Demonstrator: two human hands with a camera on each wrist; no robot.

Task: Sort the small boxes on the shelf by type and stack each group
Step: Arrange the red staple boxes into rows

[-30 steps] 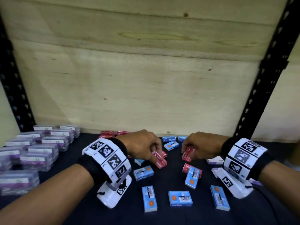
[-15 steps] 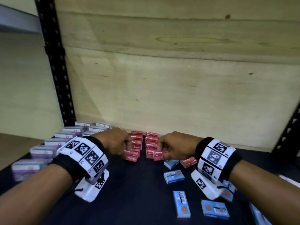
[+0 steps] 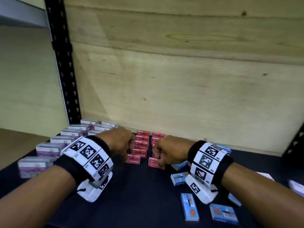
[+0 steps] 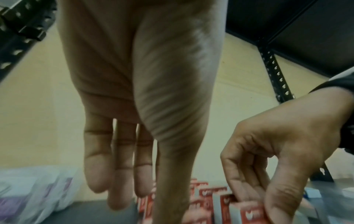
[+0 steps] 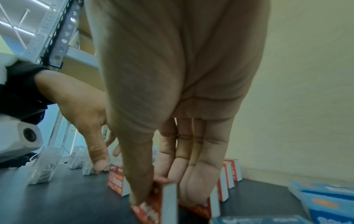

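Observation:
Two rows of red staples boxes (image 3: 142, 142) run back toward the wall at the middle of the dark shelf (image 3: 139, 195). My left hand (image 3: 129, 156) is at the front of the left row, thumb and forefinger on the top edge of the nearest red box (image 3: 134, 160); its other fingers (image 4: 99, 166) hang straight. At the front of the right row my right hand (image 3: 158, 159) pinches another red box (image 5: 153, 212), which stands on its edge on the shelf. Blue boxes (image 3: 189, 204) lie scattered at the right.
Clear cases with purple labels (image 3: 47, 148) stand in rows at the left. A black slotted post (image 3: 64, 63) rises at the back left and a plywood wall (image 3: 181, 79) closes the back. A white box (image 3: 296, 186) lies at the far right.
Both hands carried red boxes from among the scattered blue ones over to the red rows and lowered them at the rows' front ends. The head view swung left.

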